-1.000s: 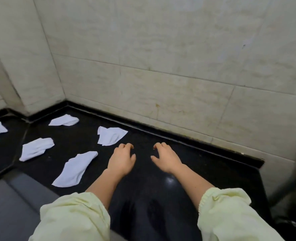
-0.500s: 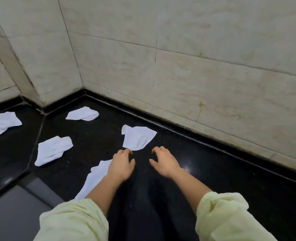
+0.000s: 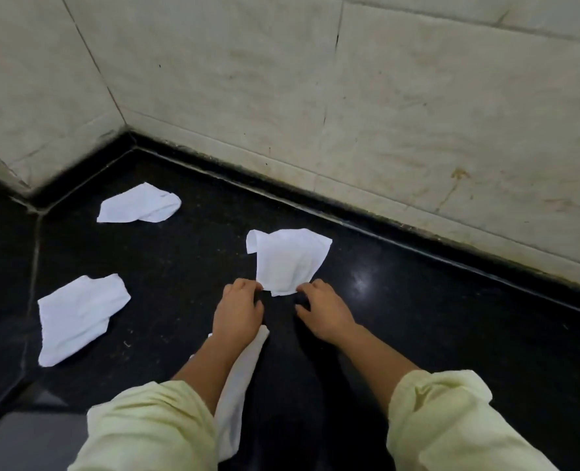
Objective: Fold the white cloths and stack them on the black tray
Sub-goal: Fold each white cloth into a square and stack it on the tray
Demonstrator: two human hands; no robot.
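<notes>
One crumpled white cloth [image 3: 288, 263], its corner between left hand [image 3: 238, 312] and right hand [image 3: 324, 312].

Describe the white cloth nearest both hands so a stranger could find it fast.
Follow the pale wall down to the black counter at its foot. The cloth lies close to that wall's base, right of the corner. Alone among the white cloths, it has the left hand and right hand at its near edge.

L hand [image 3: 239, 312] & R hand [image 3: 323, 312] palms down, fingers curled.
</notes>
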